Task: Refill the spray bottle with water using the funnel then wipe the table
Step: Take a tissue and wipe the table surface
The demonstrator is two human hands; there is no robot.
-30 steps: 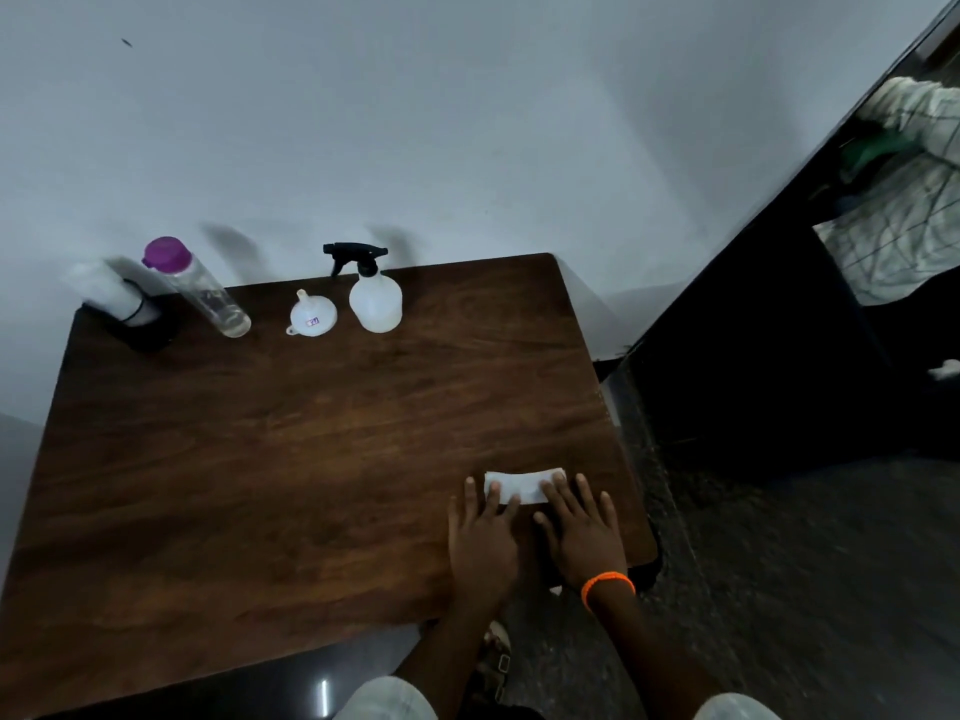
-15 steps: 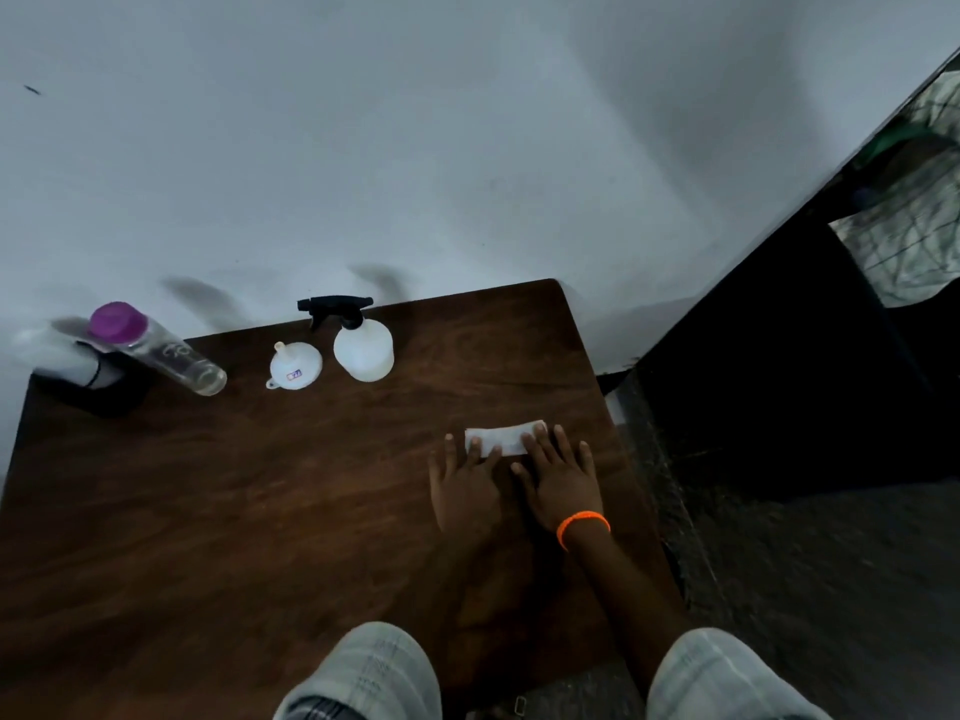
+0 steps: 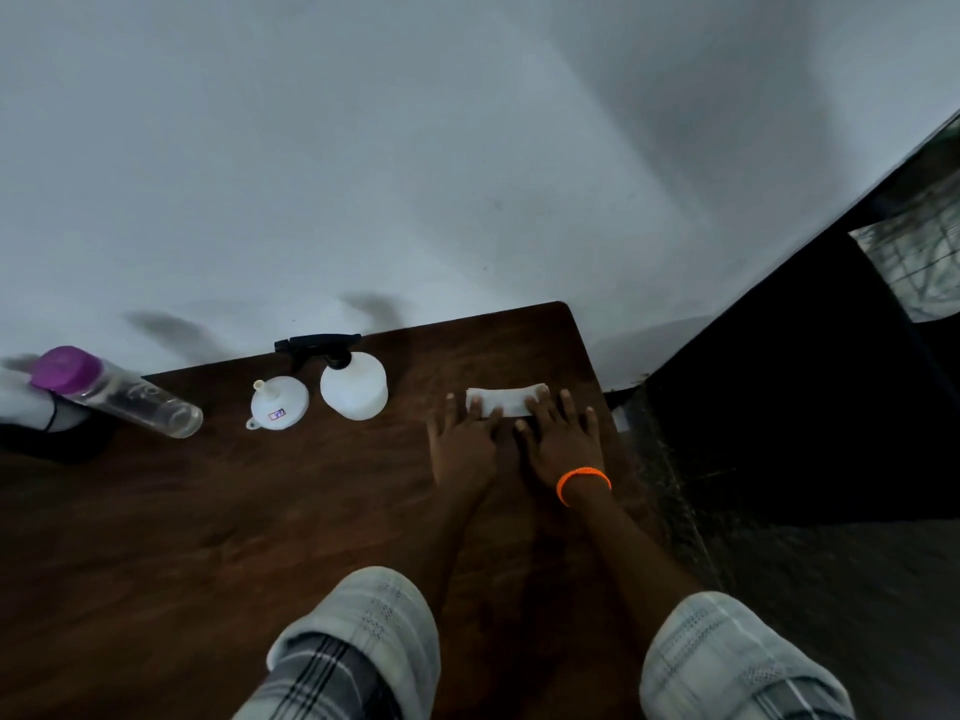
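Wiping is the step in hand: both your hands, left hand (image 3: 464,443) and right hand (image 3: 560,440), lie flat with fingers spread, pressing the folded white cloth (image 3: 505,400) onto the dark wooden bench (image 3: 208,537) near its far right corner. Your white spray bottle with black trigger (image 3: 353,383) and small white funnel (image 3: 279,403) stand just left. Next, I judge, you sweep the cloth towards uncovered areas, steering clear of the bottle.

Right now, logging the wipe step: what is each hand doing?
Left hand: open, flat, fingers pressing the white cloth.
Right hand: open, flat, fingers on the same cloth.
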